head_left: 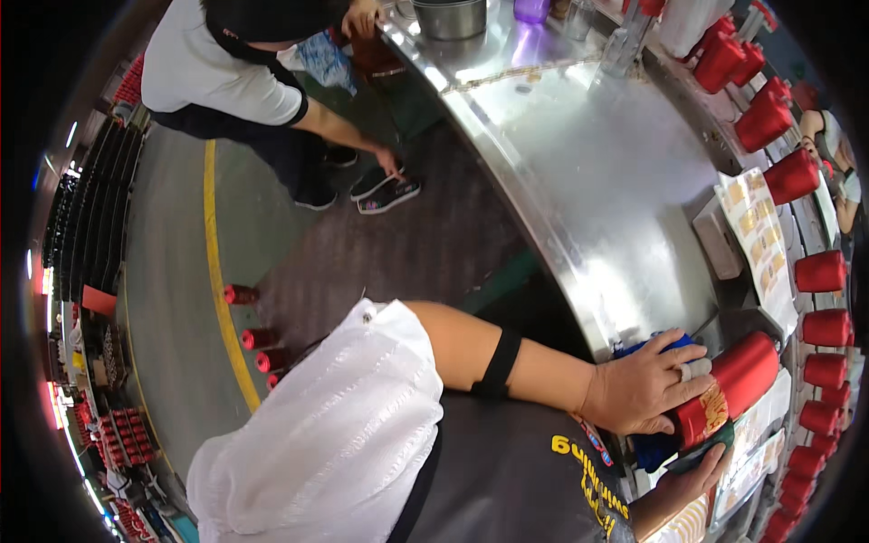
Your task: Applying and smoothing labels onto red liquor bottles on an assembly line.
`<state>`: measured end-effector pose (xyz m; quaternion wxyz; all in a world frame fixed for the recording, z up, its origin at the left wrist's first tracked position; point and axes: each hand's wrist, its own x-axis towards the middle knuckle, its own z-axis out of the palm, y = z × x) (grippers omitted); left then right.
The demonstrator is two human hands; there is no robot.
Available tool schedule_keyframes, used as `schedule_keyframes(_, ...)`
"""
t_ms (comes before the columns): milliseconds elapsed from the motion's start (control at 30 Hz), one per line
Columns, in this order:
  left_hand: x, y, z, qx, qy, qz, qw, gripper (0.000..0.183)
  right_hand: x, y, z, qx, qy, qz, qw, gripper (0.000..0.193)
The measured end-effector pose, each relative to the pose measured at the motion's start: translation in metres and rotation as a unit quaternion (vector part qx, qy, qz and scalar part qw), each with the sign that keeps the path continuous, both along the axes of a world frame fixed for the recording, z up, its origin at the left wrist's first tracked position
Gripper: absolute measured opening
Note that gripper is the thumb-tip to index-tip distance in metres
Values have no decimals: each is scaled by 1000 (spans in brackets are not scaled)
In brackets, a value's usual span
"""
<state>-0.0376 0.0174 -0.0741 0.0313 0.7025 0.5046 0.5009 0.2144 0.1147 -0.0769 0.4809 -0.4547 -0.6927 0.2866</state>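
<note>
At the right, a red cylindrical canister (747, 371) with gold decoration lies tilted between my hands. My left hand (647, 387), with a ring on one finger, has its fingers bent over the canister's near end. Under that hand and beside the canister is a blue cloth (654, 450). My right hand (695, 484) comes from below, its fingers closed on a dark green piece (712, 445) pressed against the canister's lower side. What this piece is cannot be made out, and part of the right hand's grip is hidden.
A shiny metal table (588, 181) curves along my right side. Behind the canister stand printed sheets (759, 231) and a row of red canisters (822, 271). Another person (235, 81) bends toward shoes on the floor at the far left. Small red cylinders (261, 338) stand on the floor.
</note>
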Motion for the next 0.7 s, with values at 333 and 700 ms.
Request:
schedule_keyframes(333, 3, 6, -10, 15, -40, 1, 999, 79, -3, 0, 9, -76, 20, -32, 996, 56)
schedule_keyframes(700, -1, 14, -8, 12, -58, -39, 997, 80, 20, 4, 3, 330, -374, -31, 866, 43)
